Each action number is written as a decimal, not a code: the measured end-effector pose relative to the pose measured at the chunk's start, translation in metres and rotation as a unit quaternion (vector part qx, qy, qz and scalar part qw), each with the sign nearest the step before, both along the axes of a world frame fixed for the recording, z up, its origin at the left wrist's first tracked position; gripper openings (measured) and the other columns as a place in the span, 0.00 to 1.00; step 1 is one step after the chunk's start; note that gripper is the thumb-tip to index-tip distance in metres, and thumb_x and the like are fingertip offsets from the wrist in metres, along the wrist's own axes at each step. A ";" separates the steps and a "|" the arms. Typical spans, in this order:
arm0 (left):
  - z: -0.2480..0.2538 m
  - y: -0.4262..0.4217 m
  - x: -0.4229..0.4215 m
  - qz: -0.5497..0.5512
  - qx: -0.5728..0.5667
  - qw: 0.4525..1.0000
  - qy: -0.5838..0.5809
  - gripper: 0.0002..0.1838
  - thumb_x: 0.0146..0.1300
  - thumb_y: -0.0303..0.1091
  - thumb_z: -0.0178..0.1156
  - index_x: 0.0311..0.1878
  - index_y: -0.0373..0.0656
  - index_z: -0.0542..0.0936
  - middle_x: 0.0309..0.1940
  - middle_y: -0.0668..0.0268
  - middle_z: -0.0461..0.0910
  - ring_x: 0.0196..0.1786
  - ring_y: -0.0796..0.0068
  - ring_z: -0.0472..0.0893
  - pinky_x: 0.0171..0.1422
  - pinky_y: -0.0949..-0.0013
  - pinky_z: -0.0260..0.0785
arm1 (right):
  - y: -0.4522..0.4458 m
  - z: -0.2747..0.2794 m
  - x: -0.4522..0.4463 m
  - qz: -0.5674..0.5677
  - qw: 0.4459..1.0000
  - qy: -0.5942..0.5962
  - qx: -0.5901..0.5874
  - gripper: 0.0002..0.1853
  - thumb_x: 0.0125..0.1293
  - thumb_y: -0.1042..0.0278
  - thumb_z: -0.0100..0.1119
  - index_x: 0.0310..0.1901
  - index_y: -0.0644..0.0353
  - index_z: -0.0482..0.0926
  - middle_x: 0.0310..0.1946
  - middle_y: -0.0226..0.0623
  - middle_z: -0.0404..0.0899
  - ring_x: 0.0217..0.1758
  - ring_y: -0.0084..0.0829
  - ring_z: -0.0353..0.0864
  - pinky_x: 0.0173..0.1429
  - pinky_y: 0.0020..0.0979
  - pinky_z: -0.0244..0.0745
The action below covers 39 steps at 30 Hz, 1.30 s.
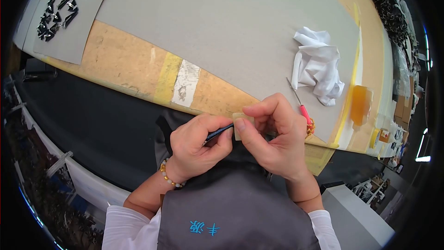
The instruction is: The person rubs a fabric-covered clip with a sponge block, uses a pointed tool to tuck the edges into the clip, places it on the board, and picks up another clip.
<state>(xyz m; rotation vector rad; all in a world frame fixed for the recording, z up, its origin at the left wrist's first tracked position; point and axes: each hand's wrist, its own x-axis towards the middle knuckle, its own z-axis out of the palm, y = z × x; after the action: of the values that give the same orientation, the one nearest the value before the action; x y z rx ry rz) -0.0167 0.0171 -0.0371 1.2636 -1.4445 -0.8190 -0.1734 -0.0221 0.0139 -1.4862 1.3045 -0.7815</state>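
Note:
My left hand (200, 142), with a beaded bracelet at its wrist, is closed around a thin dark blue strip (217, 133). Its tip points toward a small pale translucent piece (239, 119), which my right hand (276, 134) pinches between thumb and forefinger. Both hands meet close together over the table's front edge, above the grey apron (236, 203). Just right of my right hand lies a tool with a pink handle (304, 113) and a thin metal shaft. Beyond it is a crumpled white cloth (318, 65).
Several black clips (58, 11) lie on a grey sheet at the far left. An amber block (361, 105) sits near the right edge of the table (125, 55). A dark heap (388, 11) is at the upper right, and a white box (354, 217) stands at the lower right.

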 end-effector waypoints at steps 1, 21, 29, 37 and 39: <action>-0.001 0.000 0.000 0.001 -0.005 1.000 -0.006 0.12 0.51 0.20 0.68 0.38 0.41 0.80 0.24 0.65 0.79 0.23 0.73 0.79 0.27 0.73 0.71 | -0.001 0.000 0.000 0.008 1.000 0.006 -0.001 0.08 0.60 0.76 0.67 0.36 0.64 0.75 0.21 0.27 0.77 0.20 0.12 0.73 0.23 0.17 0.68; -0.002 0.001 0.001 -0.003 -0.011 1.000 -0.007 0.12 0.51 0.19 0.67 0.38 0.41 0.79 0.23 0.65 0.78 0.22 0.75 0.78 0.26 0.75 0.70 | -0.001 0.005 -0.006 -0.049 0.977 -0.124 0.166 0.07 0.66 0.74 0.63 0.40 0.65 0.74 0.28 0.28 0.79 0.28 0.11 0.76 0.31 0.17 0.71; -0.009 0.000 0.000 0.000 -0.046 0.998 -0.051 0.13 0.49 0.20 0.68 0.38 0.42 0.79 0.21 0.65 0.75 0.20 0.71 0.76 0.24 0.72 0.68 | -0.003 0.003 0.001 0.027 0.998 0.039 0.050 0.07 0.64 0.75 0.64 0.37 0.65 0.73 0.23 0.30 0.79 0.23 0.15 0.77 0.26 0.19 0.71; -0.007 0.001 -0.001 0.004 -0.039 0.998 -0.043 0.13 0.49 0.20 0.68 0.38 0.42 0.78 0.21 0.66 0.75 0.20 0.71 0.76 0.24 0.72 0.68 | 0.001 -0.003 -0.002 -0.045 0.996 -0.043 0.061 0.08 0.64 0.74 0.64 0.36 0.64 0.73 0.22 0.29 0.78 0.22 0.14 0.76 0.26 0.19 0.70; -0.007 0.000 -0.002 0.005 -0.049 0.998 -0.044 0.13 0.49 0.20 0.68 0.38 0.42 0.78 0.21 0.66 0.75 0.20 0.71 0.76 0.24 0.72 0.68 | 0.002 -0.001 -0.005 0.018 0.999 -0.007 0.041 0.08 0.64 0.75 0.64 0.37 0.64 0.73 0.22 0.29 0.78 0.22 0.13 0.76 0.26 0.19 0.70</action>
<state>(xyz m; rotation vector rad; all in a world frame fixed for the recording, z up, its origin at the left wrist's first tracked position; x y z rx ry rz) -0.0183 0.0170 -0.0446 1.2448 -1.5282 -0.6844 -0.1785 -0.0196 0.0125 -1.4335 1.2802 -0.7055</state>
